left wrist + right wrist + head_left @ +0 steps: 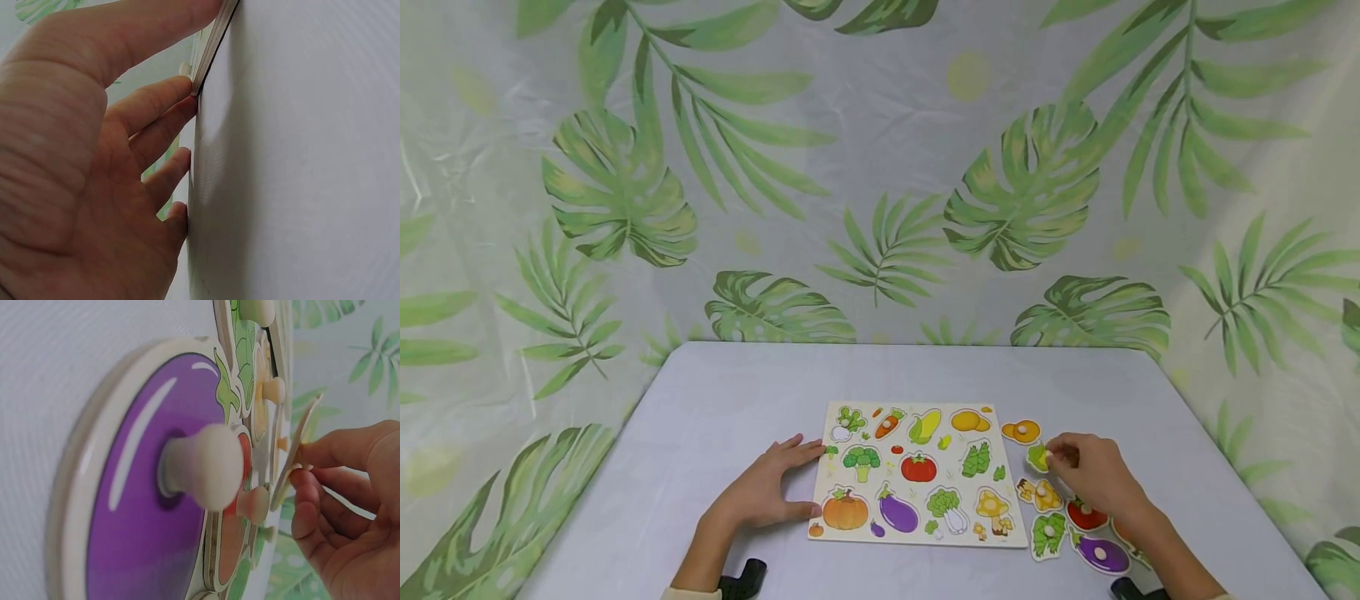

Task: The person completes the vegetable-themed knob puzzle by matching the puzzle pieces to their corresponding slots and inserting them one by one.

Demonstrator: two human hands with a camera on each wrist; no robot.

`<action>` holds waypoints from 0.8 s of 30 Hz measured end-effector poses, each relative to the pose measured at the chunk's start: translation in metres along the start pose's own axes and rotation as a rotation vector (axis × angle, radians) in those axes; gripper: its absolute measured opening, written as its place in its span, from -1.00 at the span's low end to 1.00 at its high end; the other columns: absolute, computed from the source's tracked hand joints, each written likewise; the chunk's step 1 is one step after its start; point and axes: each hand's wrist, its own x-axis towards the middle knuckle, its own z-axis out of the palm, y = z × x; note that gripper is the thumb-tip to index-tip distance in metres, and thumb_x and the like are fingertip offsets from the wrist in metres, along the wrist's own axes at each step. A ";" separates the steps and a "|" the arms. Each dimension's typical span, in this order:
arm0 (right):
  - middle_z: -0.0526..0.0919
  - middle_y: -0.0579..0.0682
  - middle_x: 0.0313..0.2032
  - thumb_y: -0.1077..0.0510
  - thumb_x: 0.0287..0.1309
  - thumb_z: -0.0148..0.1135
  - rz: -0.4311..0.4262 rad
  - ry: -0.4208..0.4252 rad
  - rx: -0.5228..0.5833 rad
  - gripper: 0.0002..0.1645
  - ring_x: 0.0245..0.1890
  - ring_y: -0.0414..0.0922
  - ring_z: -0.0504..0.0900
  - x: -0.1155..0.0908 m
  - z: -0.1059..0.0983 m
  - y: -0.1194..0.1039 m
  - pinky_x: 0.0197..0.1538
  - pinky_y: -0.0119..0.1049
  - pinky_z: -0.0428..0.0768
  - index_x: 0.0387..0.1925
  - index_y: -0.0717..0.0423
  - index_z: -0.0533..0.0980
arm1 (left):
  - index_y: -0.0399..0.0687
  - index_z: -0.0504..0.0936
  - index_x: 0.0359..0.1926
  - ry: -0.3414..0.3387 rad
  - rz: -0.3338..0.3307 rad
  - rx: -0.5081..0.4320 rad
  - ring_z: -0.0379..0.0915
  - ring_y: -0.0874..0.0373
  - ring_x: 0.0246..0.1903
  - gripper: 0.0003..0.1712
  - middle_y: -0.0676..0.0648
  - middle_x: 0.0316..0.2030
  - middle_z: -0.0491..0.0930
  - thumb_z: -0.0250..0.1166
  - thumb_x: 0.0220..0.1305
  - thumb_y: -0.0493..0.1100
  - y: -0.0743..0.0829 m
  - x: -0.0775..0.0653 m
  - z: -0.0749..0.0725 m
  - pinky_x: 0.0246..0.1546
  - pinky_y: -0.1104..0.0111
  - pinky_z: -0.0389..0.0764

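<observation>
So the bit being handled is a small green-and-yellow piece (pixel 1037 457), just off the right side of the picture board (pixel 950 477), above the other loose pieces on the counter (pixel 760 392). The right-hand grip (pixel 1093 471) is closed down to a fingertip pinch on it, and in the right wrist view it's tipped up nearly edge-on. Looks like thin wood to me, so I'd bet it's light and stiff, no real flex, and tough enough that you won't snap it with normal handling. The printed face might be a bit slick, so I'd go for a knob rather than the rim; the eggplant piece (pixel 144 537) shows a nice fat pale one (pixel 215 469) with a narrower neck to pinch. The fingers cover that spot on the held piece, so can't swear they're on a knob. The left-hand grip (pixel 767 487) is spread wide, thumb and fingertips touching the board's left edge. That board looks flat, rigid and pretty light too, so I'd handle it by the edges. As for branding, I can't make out any label or lettering on the board, the pieces or the black wrist gear (pixel 745 579), just veggie pictures.
</observation>
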 end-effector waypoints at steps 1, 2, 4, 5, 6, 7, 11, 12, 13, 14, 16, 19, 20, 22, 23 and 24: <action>0.67 -0.13 -0.41 0.12 0.23 0.40 -0.006 0.014 0.002 -0.77 -0.39 -0.18 0.51 0.000 0.000 0.000 -0.36 -0.47 0.55 -0.12 0.15 0.71 | 0.11 0.46 0.47 -0.001 0.000 -0.001 0.02 -0.19 0.59 0.02 0.04 0.49 0.39 0.59 -0.04 0.21 0.000 0.000 0.000 0.56 -0.28 0.00; 0.67 -0.12 -0.40 0.14 0.23 0.39 -0.009 0.030 0.007 -0.77 -0.40 -0.18 0.51 0.000 0.001 0.000 -0.37 -0.47 0.55 -0.11 0.16 0.71 | 0.11 0.46 0.47 0.000 0.001 -0.001 0.02 -0.19 0.59 0.02 0.04 0.49 0.39 0.59 -0.04 0.21 0.000 0.000 0.000 0.56 -0.28 0.00; 0.67 -0.11 -0.39 0.16 0.23 0.40 -0.011 0.064 0.019 -0.76 -0.40 -0.18 0.51 0.000 0.001 0.000 -0.38 -0.48 0.54 -0.11 0.18 0.69 | 0.11 0.46 0.47 -0.001 0.004 0.002 0.02 -0.19 0.59 0.02 0.04 0.48 0.40 0.59 -0.03 0.22 -0.001 0.000 0.000 0.56 -0.27 0.00; 0.68 -0.10 -0.39 0.16 0.23 0.40 -0.010 0.079 0.026 -0.77 -0.40 -0.18 0.52 0.000 0.002 0.000 -0.39 -0.48 0.54 -0.11 0.18 0.69 | 0.10 0.46 0.47 -0.001 0.005 0.001 0.03 -0.19 0.59 0.02 0.04 0.48 0.40 0.59 -0.03 0.22 -0.001 0.001 0.000 0.57 -0.27 0.00; 0.68 -0.10 -0.39 0.17 0.23 0.40 -0.010 0.093 0.031 -0.77 -0.40 -0.18 0.51 0.000 0.002 0.000 -0.39 -0.49 0.53 -0.11 0.18 0.68 | 0.10 0.46 0.47 -0.002 0.008 0.000 0.02 -0.18 0.59 0.02 0.04 0.48 0.40 0.59 -0.03 0.22 -0.002 0.001 0.001 0.57 -0.26 0.00; 0.68 -0.09 -0.39 0.17 0.23 0.41 -0.010 0.106 0.036 -0.77 -0.40 -0.18 0.51 0.000 0.002 0.000 -0.40 -0.48 0.52 -0.11 0.18 0.68 | 0.10 0.45 0.47 -0.002 0.011 0.001 0.02 -0.18 0.59 0.02 0.05 0.48 0.40 0.59 -0.03 0.22 -0.002 0.001 0.001 0.57 -0.26 -0.01; 0.66 -0.07 -0.39 0.17 0.22 0.41 -0.007 0.152 0.039 -0.79 -0.41 -0.16 0.47 0.001 0.002 0.000 -0.44 -0.46 0.45 -0.12 0.15 0.69 | 0.10 0.45 0.47 -0.002 0.019 0.000 0.02 -0.18 0.59 0.02 0.05 0.49 0.39 0.59 -0.02 0.22 -0.003 0.001 0.000 0.57 -0.26 -0.02; 0.66 -0.07 -0.39 0.16 0.22 0.41 -0.010 0.164 0.038 -0.79 -0.41 -0.16 0.46 0.002 0.002 0.001 -0.44 -0.46 0.44 -0.12 0.14 0.70 | 0.09 0.45 0.47 -0.001 0.022 -0.001 0.03 -0.19 0.59 0.02 0.04 0.49 0.39 0.59 -0.02 0.22 -0.003 0.001 0.000 0.57 -0.28 -0.01; 0.66 -0.07 -0.38 0.17 0.22 0.41 -0.015 0.175 0.041 -0.78 -0.41 -0.16 0.45 0.002 0.003 0.002 -0.45 -0.46 0.44 -0.11 0.14 0.70 | 0.10 0.45 0.47 0.000 0.020 -0.001 0.02 -0.20 0.59 0.02 0.04 0.49 0.39 0.59 -0.02 0.22 -0.002 0.001 0.000 0.56 -0.28 -0.01; 0.66 -0.06 -0.38 0.17 0.21 0.41 -0.021 0.185 0.044 -0.78 -0.41 -0.16 0.45 0.003 0.003 0.002 -0.45 -0.46 0.43 -0.11 0.14 0.70 | 0.10 0.45 0.47 0.000 0.018 -0.001 0.02 -0.20 0.59 0.02 0.04 0.49 0.38 0.59 -0.02 0.22 -0.002 0.001 -0.001 0.56 -0.29 -0.01; 0.66 -0.06 -0.37 0.17 0.21 0.42 -0.033 0.203 0.048 -0.78 -0.41 -0.17 0.44 0.005 0.004 0.001 -0.45 -0.46 0.42 -0.11 0.13 0.71 | 0.10 0.45 0.47 -0.002 0.016 -0.003 0.02 -0.21 0.59 0.02 0.04 0.49 0.38 0.59 -0.02 0.21 -0.001 0.001 -0.001 0.56 -0.30 -0.01; 0.65 -0.06 -0.39 0.20 0.20 0.44 -0.064 0.222 0.064 -0.79 -0.43 -0.18 0.42 0.008 0.005 -0.002 -0.47 -0.45 0.39 -0.12 0.12 0.72 | 0.11 0.45 0.47 -0.005 0.014 -0.003 0.01 -0.20 0.59 0.02 0.04 0.50 0.37 0.59 -0.02 0.21 -0.001 0.001 -0.001 0.56 -0.30 -0.02; 0.64 -0.06 -0.40 0.20 0.20 0.44 -0.071 0.226 0.070 -0.80 -0.43 -0.18 0.42 0.008 0.006 -0.004 -0.47 -0.45 0.38 -0.12 0.12 0.73 | 0.11 0.45 0.47 -0.007 0.018 -0.003 0.02 -0.20 0.59 0.02 0.04 0.50 0.38 0.59 -0.02 0.21 -0.001 0.001 0.000 0.56 -0.29 -0.02; 0.64 -0.07 -0.40 0.22 0.19 0.45 -0.082 0.229 0.081 -0.81 -0.44 -0.19 0.41 0.010 0.007 -0.007 -0.46 -0.44 0.37 -0.13 0.12 0.73 | 0.09 0.45 0.47 -0.009 0.020 -0.005 0.02 -0.20 0.59 0.02 0.03 0.50 0.38 0.59 -0.02 0.21 -0.001 0.001 0.000 0.57 -0.28 -0.03; 0.63 -0.07 -0.40 0.22 0.19 0.45 -0.089 0.231 0.083 -0.81 -0.44 -0.20 0.41 0.012 0.009 -0.008 -0.46 -0.44 0.38 -0.13 0.11 0.74 | 0.09 0.45 0.47 -0.008 0.021 -0.005 0.02 -0.20 0.59 0.02 0.03 0.49 0.38 0.58 -0.02 0.21 -0.001 0.001 0.000 0.57 -0.27 -0.03; 0.64 -0.08 -0.40 0.22 0.19 0.44 -0.090 0.232 0.085 -0.81 -0.44 -0.20 0.41 0.013 0.010 -0.009 -0.45 -0.45 0.38 -0.14 0.11 0.74 | 0.09 0.45 0.47 -0.008 0.021 -0.004 0.02 -0.20 0.59 0.02 0.03 0.49 0.38 0.58 -0.01 0.21 -0.001 0.001 -0.001 0.57 -0.27 -0.03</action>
